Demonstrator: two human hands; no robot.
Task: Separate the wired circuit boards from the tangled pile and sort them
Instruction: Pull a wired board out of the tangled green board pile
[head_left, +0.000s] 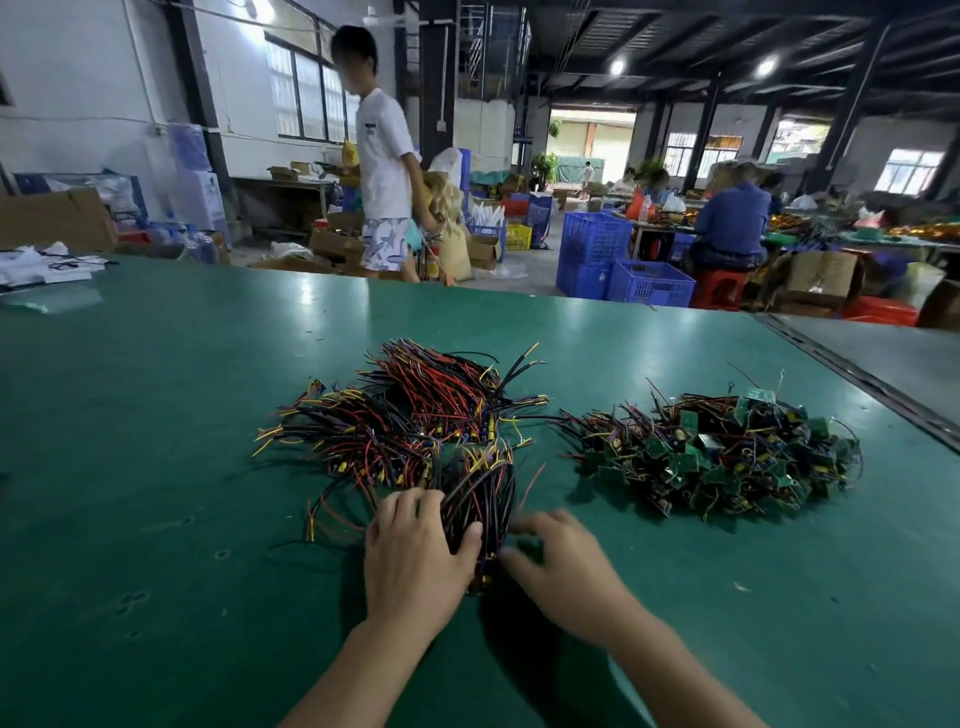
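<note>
**Holding a wire bundle beside the board pile**

The left grip (410, 551) wraps a bundle of black, red and yellow wires (480, 506), thumb across it, low on the green surface (156, 415). The right grip (561, 561) is blurred, its bent fingers at the bundle's near end. Whether they pinch anything is unclear, and that end is hidden between the hands. A fanned wire heap (410, 415) lies just beyond. The tangled pile (727, 457) sits apart to the right, and print on its green boards is too small to read.

Sorted bundles (415, 415) left on table (156, 415), tangled pile (727, 457) right (well apart); hands (415, 551) nr front bundle.
</note>
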